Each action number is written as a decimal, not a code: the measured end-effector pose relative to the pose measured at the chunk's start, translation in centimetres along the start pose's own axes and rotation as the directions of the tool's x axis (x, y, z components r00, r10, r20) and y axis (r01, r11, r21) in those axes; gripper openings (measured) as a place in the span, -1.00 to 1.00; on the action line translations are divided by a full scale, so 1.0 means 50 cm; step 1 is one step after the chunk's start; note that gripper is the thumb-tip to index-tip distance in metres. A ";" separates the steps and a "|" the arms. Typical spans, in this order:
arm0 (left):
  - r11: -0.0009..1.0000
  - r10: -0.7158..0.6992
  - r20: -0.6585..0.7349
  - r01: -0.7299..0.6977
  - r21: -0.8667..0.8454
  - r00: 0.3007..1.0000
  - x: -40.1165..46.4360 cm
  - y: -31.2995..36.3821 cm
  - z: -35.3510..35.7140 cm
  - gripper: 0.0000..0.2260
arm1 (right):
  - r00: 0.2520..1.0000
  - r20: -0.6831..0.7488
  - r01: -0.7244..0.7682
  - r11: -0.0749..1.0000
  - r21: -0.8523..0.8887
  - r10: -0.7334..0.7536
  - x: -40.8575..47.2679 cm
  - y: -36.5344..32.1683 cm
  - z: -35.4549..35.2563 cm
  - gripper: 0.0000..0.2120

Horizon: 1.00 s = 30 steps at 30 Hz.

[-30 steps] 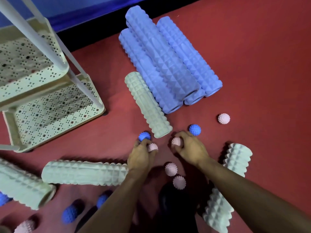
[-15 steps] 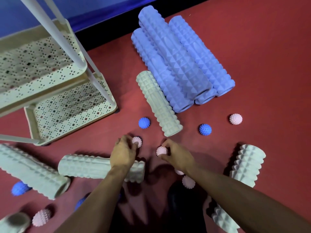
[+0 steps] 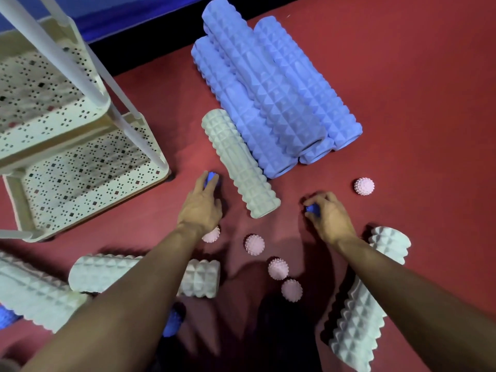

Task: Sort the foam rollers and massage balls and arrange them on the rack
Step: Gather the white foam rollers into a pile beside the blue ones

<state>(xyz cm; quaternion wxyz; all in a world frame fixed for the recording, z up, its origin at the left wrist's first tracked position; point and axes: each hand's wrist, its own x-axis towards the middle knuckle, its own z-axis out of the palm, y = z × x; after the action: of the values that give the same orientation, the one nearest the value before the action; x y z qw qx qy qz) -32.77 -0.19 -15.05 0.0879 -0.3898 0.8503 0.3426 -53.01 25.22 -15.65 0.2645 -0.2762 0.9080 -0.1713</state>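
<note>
My left hand (image 3: 200, 206) reaches over a blue spiky ball (image 3: 211, 179) beside the pale green roller (image 3: 239, 163), its fingers curling onto the ball. My right hand (image 3: 328, 214) grips another blue ball (image 3: 312, 209) on the red floor. Several pink spiky balls lie between my arms: one (image 3: 212, 234) by my left wrist, one (image 3: 254, 244) in the middle, two more (image 3: 278, 269) (image 3: 291, 289) nearer me. Another pink ball (image 3: 364, 186) sits to the right. Blue rollers (image 3: 268, 95) are stacked at the back.
The cream perforated rack (image 3: 80, 167) stands at the left with a higher shelf (image 3: 40, 98) and white posts. Pale green rollers lie at lower left (image 3: 107, 272) (image 3: 32, 294) and lower right (image 3: 370, 299). More blue balls (image 3: 171, 322) sit under my left arm.
Both hands let go of pink balls near me and moved outward and forward, the left to the blue ball by the green roller, the right to the blue ball on the right.
</note>
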 end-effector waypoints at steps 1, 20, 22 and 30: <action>1.000 0.014 -0.031 -0.014 -0.015 0.999 -0.006 -0.002 0.000 -0.39 | 1.000 -0.012 -0.013 0.999 0.034 0.013 -0.008 -0.009 0.004 -0.72; 0.985 -0.048 -0.259 0.003 -0.173 0.965 -0.128 0.061 0.055 -0.59 | 0.963 0.269 -0.072 0.936 0.345 -0.025 -0.090 -0.095 0.099 -0.73; 0.976 -0.035 -0.264 -0.024 -0.217 0.964 -0.136 0.078 0.063 -0.61 | 0.969 0.249 -0.103 0.920 0.379 0.006 -0.084 -0.096 0.090 -0.72; 0.900 0.086 -0.257 -0.186 -0.395 0.963 -0.149 0.157 0.059 -0.71 | 0.984 -0.174 0.028 0.932 0.360 0.037 -0.040 -0.055 -0.038 -0.80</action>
<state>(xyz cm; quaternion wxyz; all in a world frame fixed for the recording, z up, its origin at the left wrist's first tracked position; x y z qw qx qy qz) -33.73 9.85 -10.14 -0.1217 -0.3761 0.7875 0.4727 -51.56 24.54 -12.11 0.2292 -0.2044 0.8816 -0.3585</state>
